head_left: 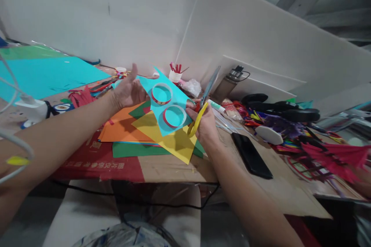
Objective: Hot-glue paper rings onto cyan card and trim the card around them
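Note:
A light blue sheet [165,112] is held up above the table, with two round rings [162,93] on it, white and red at the edge. My right hand [205,121] grips the sheet's right edge together with yellow-handled scissors [209,88], whose blades point up. My left hand [131,89] is at the sheet's upper left, thumb raised and fingers apart; its fingertips are partly hidden, and a firm hold does not show. Below lie a yellow sheet [181,146], orange sheets [124,127] and green sheets [133,150].
A black phone [251,156] lies to the right on the cardboard [286,191]. Behind stand a bottle [227,85] and a cup of red pens [175,75]. Large blue sheets [52,75] cover the left. Colourful craft pieces [278,123] pile up at right. A cable crosses the left edge.

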{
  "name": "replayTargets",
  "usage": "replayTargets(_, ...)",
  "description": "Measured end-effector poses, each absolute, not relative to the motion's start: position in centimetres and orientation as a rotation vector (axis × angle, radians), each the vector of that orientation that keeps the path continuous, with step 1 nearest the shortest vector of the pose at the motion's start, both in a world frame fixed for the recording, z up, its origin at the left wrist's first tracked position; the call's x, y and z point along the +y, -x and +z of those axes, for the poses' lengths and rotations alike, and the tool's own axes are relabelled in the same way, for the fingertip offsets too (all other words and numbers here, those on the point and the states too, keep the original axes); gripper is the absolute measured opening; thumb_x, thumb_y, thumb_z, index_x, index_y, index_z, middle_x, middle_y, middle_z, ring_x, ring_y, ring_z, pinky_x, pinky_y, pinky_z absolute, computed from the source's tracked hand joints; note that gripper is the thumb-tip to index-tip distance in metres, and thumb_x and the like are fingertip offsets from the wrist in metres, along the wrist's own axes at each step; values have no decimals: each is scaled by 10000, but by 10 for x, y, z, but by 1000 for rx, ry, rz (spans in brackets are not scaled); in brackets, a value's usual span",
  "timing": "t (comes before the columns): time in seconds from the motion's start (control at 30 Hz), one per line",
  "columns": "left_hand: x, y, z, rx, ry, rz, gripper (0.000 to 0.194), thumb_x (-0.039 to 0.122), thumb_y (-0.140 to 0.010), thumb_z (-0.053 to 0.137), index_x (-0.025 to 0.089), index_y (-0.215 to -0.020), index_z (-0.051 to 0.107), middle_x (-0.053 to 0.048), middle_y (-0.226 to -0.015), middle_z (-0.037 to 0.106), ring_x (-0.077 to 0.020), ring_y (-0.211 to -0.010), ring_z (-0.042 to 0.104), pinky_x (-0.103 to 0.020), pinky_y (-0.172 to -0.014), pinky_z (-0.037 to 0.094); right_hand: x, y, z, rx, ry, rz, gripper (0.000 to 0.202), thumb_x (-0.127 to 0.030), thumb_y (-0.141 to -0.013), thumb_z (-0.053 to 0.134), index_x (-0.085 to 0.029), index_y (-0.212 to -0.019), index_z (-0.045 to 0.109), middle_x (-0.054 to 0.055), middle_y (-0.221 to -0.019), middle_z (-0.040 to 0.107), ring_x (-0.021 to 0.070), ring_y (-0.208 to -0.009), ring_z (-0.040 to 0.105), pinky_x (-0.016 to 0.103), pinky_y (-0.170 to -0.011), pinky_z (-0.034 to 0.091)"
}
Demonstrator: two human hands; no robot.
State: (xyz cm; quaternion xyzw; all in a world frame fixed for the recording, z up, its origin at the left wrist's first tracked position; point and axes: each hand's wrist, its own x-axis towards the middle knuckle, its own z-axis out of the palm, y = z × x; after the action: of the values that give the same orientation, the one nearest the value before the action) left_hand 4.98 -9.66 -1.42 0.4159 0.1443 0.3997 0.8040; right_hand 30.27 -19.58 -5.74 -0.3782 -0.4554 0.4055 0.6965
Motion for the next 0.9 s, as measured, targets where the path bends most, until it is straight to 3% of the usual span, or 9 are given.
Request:
replayTargets(0.1, -115, -70, -22, 332, -885, 891, 592, 680, -998, 466, 146, -966, 719, -78, -830, 775, -198, -773, 759, -304, -732, 620, -191, -302, -57, -940, 853, 857, 635, -249, -547, 925, -291, -1006, 488, -67, -835, 720, 167, -916, 752, 319, -872, 610)
replayTargets(0.17, -128, -84, -28, 293, -958, 920, 516, 657, -898, 665, 165, -1035, 737, -98, -926, 786, -254, -905, 767, -344, -780, 625, -187, -302, -55, -926, 863, 825, 623, -263, -572, 908, -301, -1008, 466, -62, -855, 711, 174, -967, 750, 329, -890, 611)
replayTargets(0.27, -143, -96, -34, 198, -1061, 907, 729, 596, -629, 928, 166, -1183, 732, -137, -1146, 765, -342, -1150, 706, -422, -950, 603, -175, -300, -48, -926, 877, 760, 610, -317, -631, 878, -310, -1023, 411, -30, -942, 700, 186, -1041, 734, 341, -898, 614)
replayTargets(0.33, -148, -100, -36, 208, -1137, 903, 737, 443, -578, 991, 205, -1219, 720, -134, -1275, 725, -346, -1219, 670, -419, -957, 598, -164, -298, -44, -905, 886, 725, 606, -347, -671, 853, -316, -1035, 369, 4, -1016, 702, 201, -1080, 721, 361, -896, 619)
replayTargets(0.47, -151, -105, -38, 319, -1243, 1033, 646, 191, -624, 960, 243, -1215, 704, -106, -1330, 705, -296, -1255, 648, -359, -986, 556, -146, -284, -42, -838, 891, 651, 571, -358, -735, 781, -317, -1042, 302, 46, -1090, 691, 203, -1099, 707, 382, -924, 610)
replayTargets(0.7, -154, -119, -38, 405, -1077, 1289, 523, 79, -624, 895, 229, -1079, 687, -27, -1120, 760, -221, -1088, 696, -353, -1014, 517, -146, -255, -50, -872, 786, 652, 568, -298, -766, 727, -319, -1096, 266, 38, -1082, 668, 167, -1081, 703, 357, -975, 577)
replayTargets(0.9, -152, -114, -30, 404, -983, 1318, 484, -16, -629, 817, 231, -1012, 655, -5, -1009, 755, -219, -1004, 725, -360, -911, 581, -148, -256, -53, -939, 897, 673, 498, -345, -797, 711, -311, -1120, 333, 36, -1107, 645, 169, -1081, 687, 321, -907, 579)
